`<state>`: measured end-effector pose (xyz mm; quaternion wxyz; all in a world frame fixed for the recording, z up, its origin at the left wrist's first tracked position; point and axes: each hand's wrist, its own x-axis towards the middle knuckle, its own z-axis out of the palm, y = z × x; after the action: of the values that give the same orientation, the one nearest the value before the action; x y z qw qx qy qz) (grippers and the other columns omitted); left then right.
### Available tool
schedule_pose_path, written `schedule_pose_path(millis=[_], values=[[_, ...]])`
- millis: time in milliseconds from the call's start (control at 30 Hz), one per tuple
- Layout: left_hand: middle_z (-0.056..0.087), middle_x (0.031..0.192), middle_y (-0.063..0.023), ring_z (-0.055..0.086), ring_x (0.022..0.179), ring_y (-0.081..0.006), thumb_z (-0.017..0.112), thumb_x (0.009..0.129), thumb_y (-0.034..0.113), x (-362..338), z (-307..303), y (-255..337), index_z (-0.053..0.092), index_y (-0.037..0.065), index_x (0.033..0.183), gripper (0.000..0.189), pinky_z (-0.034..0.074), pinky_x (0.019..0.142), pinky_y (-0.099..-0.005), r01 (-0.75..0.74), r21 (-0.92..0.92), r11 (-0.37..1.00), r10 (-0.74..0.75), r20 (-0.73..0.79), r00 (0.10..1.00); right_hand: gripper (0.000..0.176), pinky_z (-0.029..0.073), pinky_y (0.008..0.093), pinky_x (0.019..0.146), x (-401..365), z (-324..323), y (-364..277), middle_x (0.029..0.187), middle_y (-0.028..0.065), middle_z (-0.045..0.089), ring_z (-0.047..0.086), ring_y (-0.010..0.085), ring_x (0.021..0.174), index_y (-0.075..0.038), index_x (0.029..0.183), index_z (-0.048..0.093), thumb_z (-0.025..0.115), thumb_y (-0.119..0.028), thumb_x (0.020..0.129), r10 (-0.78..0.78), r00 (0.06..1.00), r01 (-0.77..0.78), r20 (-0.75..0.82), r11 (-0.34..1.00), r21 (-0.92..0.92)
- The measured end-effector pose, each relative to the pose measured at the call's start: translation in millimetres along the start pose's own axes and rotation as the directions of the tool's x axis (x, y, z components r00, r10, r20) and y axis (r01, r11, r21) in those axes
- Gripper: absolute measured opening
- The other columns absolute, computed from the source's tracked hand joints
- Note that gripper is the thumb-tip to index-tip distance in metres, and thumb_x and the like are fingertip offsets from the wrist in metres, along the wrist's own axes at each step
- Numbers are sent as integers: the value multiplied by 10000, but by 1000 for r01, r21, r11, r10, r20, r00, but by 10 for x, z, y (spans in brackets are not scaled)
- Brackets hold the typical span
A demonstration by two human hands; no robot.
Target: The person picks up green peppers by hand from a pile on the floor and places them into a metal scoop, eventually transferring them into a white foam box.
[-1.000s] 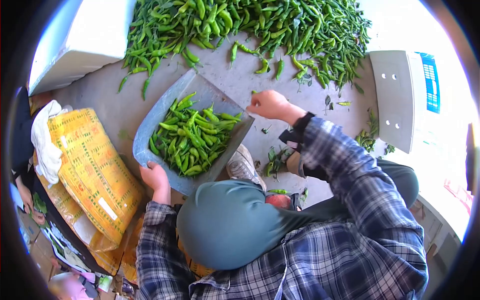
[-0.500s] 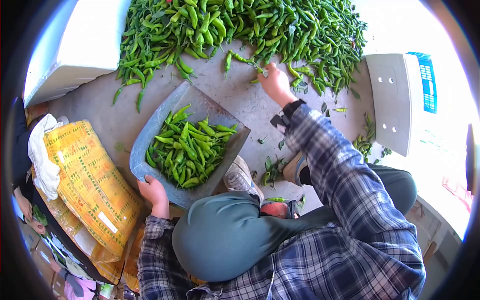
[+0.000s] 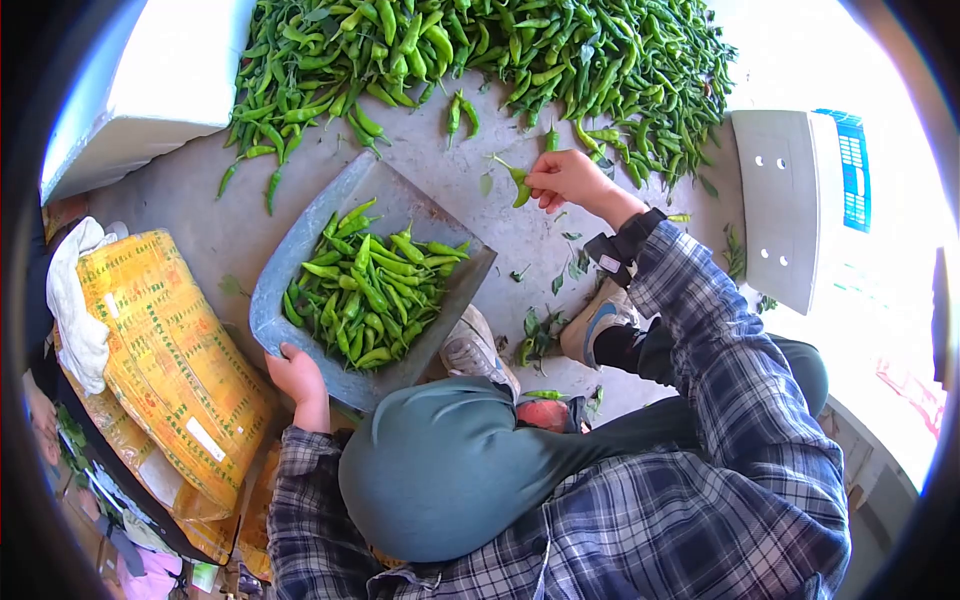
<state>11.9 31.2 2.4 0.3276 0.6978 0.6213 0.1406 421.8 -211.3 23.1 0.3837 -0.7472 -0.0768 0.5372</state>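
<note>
My left hand point(image 3: 297, 376) grips the near left rim of a grey metal scoop point(image 3: 270, 295), its thumb over the edge and its other fingers hidden underneath. Inside the scoop lies a heap of green chili peppers point(image 3: 372, 290). Between the thumb and fingers of my right hand point(image 3: 572, 182) is a green chili pepper point(image 3: 521, 186), held above the floor to the right of the scoop's far corner. A large pile of green chili peppers point(image 3: 480, 50) spreads over the floor beyond both hands, with a few loose ones at its near edge.
A white box point(image 3: 150, 90) stands at the far left. Yellow taped cartons point(image 3: 170, 350) with a white cloth lie at the left. On the right are a white panel with holes point(image 3: 780, 200) and a blue crate point(image 3: 856, 170). Leaves point(image 3: 540, 335) litter the floor by my shoes. Another person's hand point(image 3: 42, 420) shows at the left edge.
My right hand has drawn back from the pile's edge toward me, bringing a chili pepper with it. My left hand stays on the scoop's rim.
</note>
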Motion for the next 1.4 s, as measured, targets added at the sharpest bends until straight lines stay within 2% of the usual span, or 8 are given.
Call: schedule_pose_path(millis=[533,600,667,800,933,1133,1333,1400], values=[[600,976,-226,574,911,-368,449,836,74,-14,8,51,527,-47,1053,260,420,815,-397,-25,91,996,30,-52,998,209,529,303,504,-31,259,42,698,114,635,627,193,569,23,779,608,625,-184,804,6,997,1,82,996,-85],[600,976,-228,574,911,-368,449,837,74,-3,8,42,527,-50,1050,259,420,814,-397,-31,97,995,35,-44,998,208,528,375,617,-293,285,17,746,165,644,642,287,703,4,774,616,601,-202,801,306,894,279,327,190,-941],[598,981,-234,573,915,-371,451,837,74,3,23,17,527,-55,1049,259,420,817,-397,-15,48,999,18,-53,998,207,512,407,650,-58,322,126,763,157,632,633,303,712,-9,832,594,602,-210,786,97,981,141,170,248,-958],[597,985,-237,573,921,-369,452,838,71,27,26,-41,526,-56,1057,265,419,823,-394,-56,74,996,59,-44,997,233,499,424,705,187,613,-200,923,193,590,611,343,865,-51,1001,537,528,-146,788,-405,896,62,-183,521,-851],[594,998,-236,570,942,-358,455,837,65,3,3,17,517,-57,1078,276,413,838,-392,-86,79,993,90,-51,995,268,502,435,678,584,732,-75,912,195,589,617,354,813,-55,1041,494,506,-85,775,-420,890,24,-178,431,-902],[571,1066,-224,538,1006,-352,463,841,74,-19,-50,41,494,-62,1125,316,383,890,-396,-25,5,1000,25,32,999,369,497,357,598,118,1042,-306,672,112,623,628,248,630,-65,1047,520,572,-80,683,-470,880,397,-74,811,-430],[516,1158,-211,445,1122,-369,566,818,133,-309,-89,1115,484,-33,1177,404,324,958,-406,-644,314,697,702,-115,703,127,517,252,502,-346,1574,-433,685,67,626,620,112,564,6,908,550,555,-69,805,-282,941,251,185,952,173],[555,1070,-206,512,1012,-359,613,796,164,-450,-21,1295,509,-35,1144,414,382,892,-400,-732,-32,681,667,439,601,91,517,249,506,-441,1698,-449,685,65,625,618,110,572,10,862,534,552,-63,811,-284,935,224,213,937,267]])
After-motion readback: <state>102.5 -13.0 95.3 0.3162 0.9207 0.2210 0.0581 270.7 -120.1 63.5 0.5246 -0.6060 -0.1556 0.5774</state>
